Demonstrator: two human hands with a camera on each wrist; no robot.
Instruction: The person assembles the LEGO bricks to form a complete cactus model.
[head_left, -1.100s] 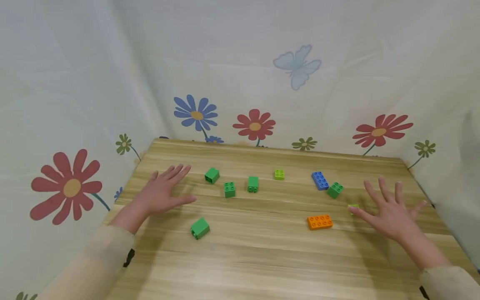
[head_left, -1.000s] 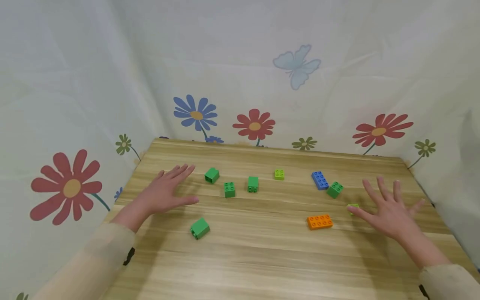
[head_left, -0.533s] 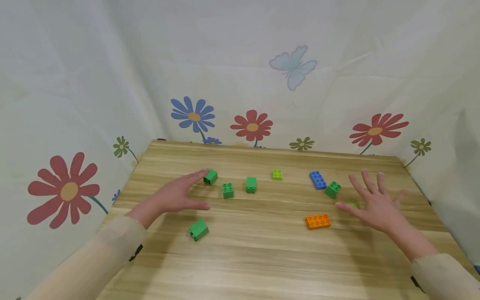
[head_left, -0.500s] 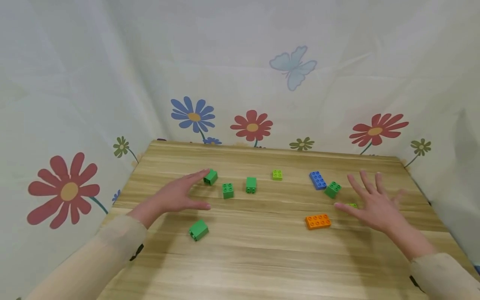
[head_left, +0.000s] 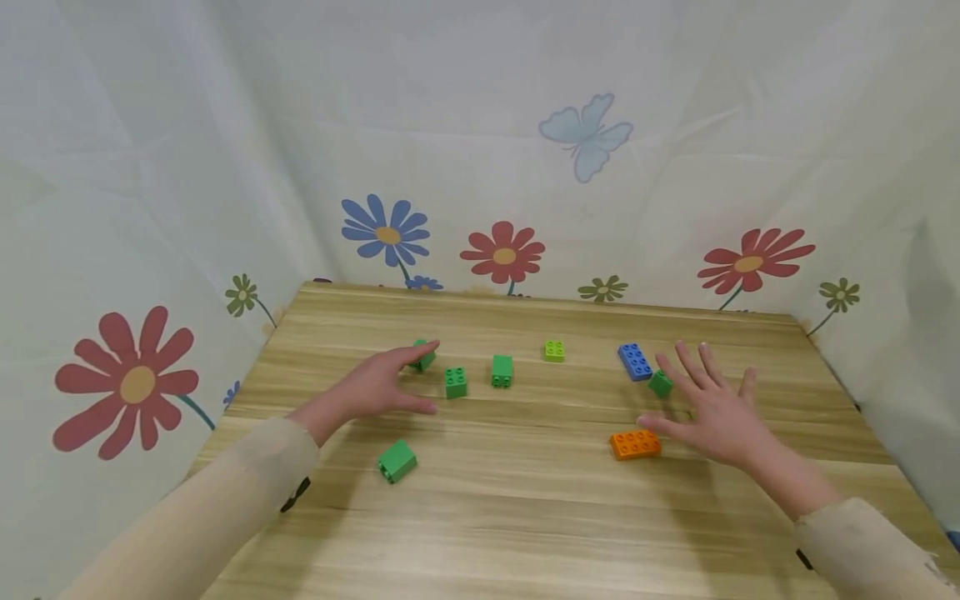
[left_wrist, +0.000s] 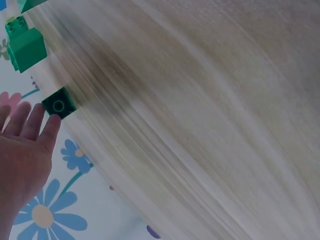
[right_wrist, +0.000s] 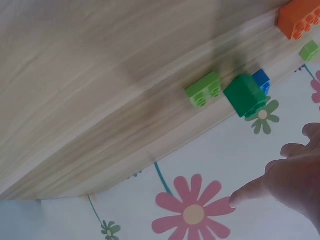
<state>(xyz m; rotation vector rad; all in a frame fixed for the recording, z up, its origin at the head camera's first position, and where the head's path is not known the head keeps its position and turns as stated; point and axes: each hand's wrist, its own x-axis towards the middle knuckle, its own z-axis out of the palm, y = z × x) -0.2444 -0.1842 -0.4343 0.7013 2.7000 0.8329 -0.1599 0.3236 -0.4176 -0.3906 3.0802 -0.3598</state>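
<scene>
Toy bricks [head_left: 502, 371] lay loose on the wooden table [head_left: 525, 525], nine that I could count, and the person's two bare hands hung over opposite ends of the scatter. The left hand [head_left: 378, 387] reached in with its thumb held well away from the other fingers, which were stretched out; from its own wrist view, those looked slightly parted. The index finger crossed in front of the far-left green brick [head_left: 425, 362], which lay tipped on its side, its hollow underside showing in the left wrist view. I could not tell whether the fingertips touched it; nothing was pinched. Just beside stood a studded green brick [head_left: 455, 382], studs up, and nearer the person another green brick [head_left: 397, 461] lay on its side.

Across the table, the right hand [head_left: 712, 414] held its fingers spread wide, gripping nothing. Its index fingertip was just beside the right-hand green brick [head_left: 660, 384], its thumb tip by the orange brick [head_left: 635, 445]; contact I could not make out. A blue brick [head_left: 634, 362] lay just beside that green one, and a lime brick [right_wrist: 204, 90], mostly covered by the hand from above, showed in the right wrist view. Another lime brick [head_left: 554, 351] stood toward the middle. Behind everything hung a pale cloth [head_left: 450, 133] printed with flowers [head_left: 503, 256] and a butterfly [head_left: 587, 137].
</scene>
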